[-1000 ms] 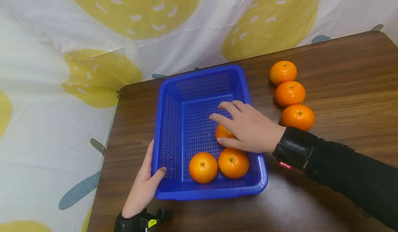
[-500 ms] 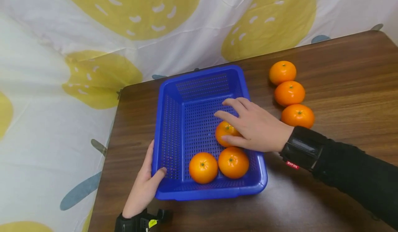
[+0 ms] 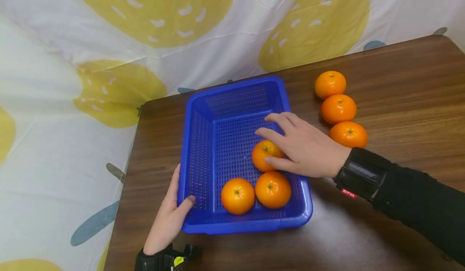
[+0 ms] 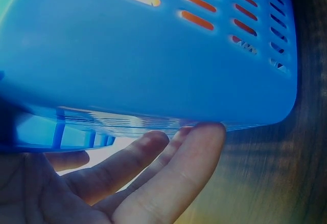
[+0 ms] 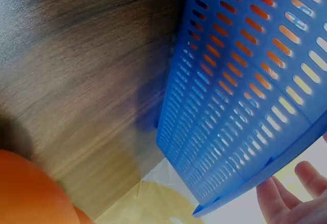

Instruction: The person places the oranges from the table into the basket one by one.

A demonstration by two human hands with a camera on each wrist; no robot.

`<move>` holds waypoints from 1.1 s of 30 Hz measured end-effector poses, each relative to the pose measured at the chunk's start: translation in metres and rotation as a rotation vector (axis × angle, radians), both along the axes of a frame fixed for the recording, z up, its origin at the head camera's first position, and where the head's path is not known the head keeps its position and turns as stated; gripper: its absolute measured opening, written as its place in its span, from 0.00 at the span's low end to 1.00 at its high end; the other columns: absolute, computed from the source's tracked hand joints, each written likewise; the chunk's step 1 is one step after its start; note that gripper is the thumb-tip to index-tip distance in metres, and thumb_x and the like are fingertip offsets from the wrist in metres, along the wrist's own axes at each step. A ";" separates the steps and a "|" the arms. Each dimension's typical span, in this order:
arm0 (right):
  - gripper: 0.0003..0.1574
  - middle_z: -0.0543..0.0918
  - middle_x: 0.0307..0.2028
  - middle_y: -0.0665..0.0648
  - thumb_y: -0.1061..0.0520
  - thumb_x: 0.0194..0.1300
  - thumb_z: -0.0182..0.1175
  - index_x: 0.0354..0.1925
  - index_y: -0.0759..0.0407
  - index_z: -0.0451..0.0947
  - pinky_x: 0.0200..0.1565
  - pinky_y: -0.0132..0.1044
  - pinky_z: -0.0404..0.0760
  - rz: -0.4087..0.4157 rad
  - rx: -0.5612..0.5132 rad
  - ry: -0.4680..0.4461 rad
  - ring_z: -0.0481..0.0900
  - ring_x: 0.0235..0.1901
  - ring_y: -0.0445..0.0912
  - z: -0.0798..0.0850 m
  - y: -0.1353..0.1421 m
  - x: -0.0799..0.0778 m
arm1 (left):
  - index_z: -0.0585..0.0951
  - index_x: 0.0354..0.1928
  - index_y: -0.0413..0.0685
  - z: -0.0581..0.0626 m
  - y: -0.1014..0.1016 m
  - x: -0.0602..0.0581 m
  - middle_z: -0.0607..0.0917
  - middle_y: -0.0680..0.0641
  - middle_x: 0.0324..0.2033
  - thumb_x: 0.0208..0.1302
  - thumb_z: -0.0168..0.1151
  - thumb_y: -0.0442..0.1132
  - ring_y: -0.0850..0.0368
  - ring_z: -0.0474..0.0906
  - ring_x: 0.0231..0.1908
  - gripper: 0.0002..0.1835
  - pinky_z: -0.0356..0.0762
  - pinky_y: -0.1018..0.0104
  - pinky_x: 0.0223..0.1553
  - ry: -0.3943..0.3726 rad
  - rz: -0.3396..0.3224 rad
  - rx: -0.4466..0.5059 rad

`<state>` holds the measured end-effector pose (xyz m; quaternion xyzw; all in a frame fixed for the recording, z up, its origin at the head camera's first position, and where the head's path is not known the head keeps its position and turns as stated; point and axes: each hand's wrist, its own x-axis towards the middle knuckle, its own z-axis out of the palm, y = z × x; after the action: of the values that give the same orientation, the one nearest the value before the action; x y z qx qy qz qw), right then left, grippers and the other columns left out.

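My left hand (image 3: 167, 218) grips the near left side of a blue perforated plastic basket (image 3: 247, 225), thumb over the rim and fingers along the outer wall. Inside the basket's near right part are three oranges. One orange (image 3: 262, 156) lies partly hidden under my right hand (image 3: 306, 150), whose fingers are spread loosely above it; whether they touch it I cannot tell. A second orange (image 3: 273, 190) sits just in front of it, with a third orange (image 3: 237, 196) to its left. In the right wrist view, my right fingers (image 5: 271, 198) show beyond the basket's rim.
To the right of the basket, three more oranges stand in a line: a far orange (image 3: 329, 85), a middle orange (image 3: 338, 108) and a near orange (image 3: 348, 133). Beneath everything is a brown wooden table (image 3: 410, 85), backed by a patterned cloth (image 3: 250, 28).
My right hand has drawn back to the right, uncovering more of the orange beneath it, which stays in place. My left hand and the basket have not visibly moved.
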<state>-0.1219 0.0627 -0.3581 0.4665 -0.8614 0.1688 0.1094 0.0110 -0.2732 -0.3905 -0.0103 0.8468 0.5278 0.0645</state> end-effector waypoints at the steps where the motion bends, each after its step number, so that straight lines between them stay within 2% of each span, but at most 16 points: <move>1: 0.37 0.62 0.62 0.62 0.32 0.63 0.43 0.63 0.49 0.64 0.58 0.54 0.68 -0.006 0.004 -0.004 0.58 0.59 0.55 0.000 0.001 0.000 | 0.43 0.71 0.70 0.000 0.000 0.000 0.52 0.49 0.70 0.62 0.46 0.28 0.42 0.64 0.57 0.42 0.69 0.32 0.49 0.003 -0.001 0.001; 17: 0.39 0.63 0.62 0.63 0.31 0.62 0.45 0.64 0.49 0.62 0.61 0.55 0.63 -0.075 -0.004 -0.064 0.58 0.61 0.55 0.000 0.022 -0.003 | 0.43 0.71 0.70 0.000 0.000 0.000 0.53 0.49 0.70 0.63 0.45 0.28 0.43 0.64 0.57 0.42 0.68 0.33 0.51 0.000 -0.001 0.012; 28: 0.39 0.65 0.61 0.64 0.32 0.62 0.46 0.64 0.51 0.63 0.59 0.56 0.66 -0.117 -0.017 -0.092 0.60 0.59 0.55 -0.004 0.039 -0.005 | 0.44 0.71 0.70 0.002 0.002 0.000 0.52 0.47 0.70 0.63 0.46 0.28 0.43 0.64 0.57 0.42 0.68 0.33 0.51 0.018 -0.008 0.005; 33: 0.38 0.67 0.58 0.64 0.34 0.62 0.49 0.62 0.53 0.65 0.57 0.56 0.66 -0.123 -0.056 -0.093 0.62 0.57 0.55 -0.005 0.047 -0.006 | 0.44 0.71 0.70 0.001 0.002 -0.001 0.53 0.49 0.70 0.62 0.46 0.28 0.44 0.64 0.56 0.42 0.68 0.34 0.52 0.014 -0.007 0.011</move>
<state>-0.1275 0.1095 -0.3633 0.4010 -0.8875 0.2074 0.0924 0.0099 -0.2714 -0.3897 -0.0034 0.8444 0.5324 0.0602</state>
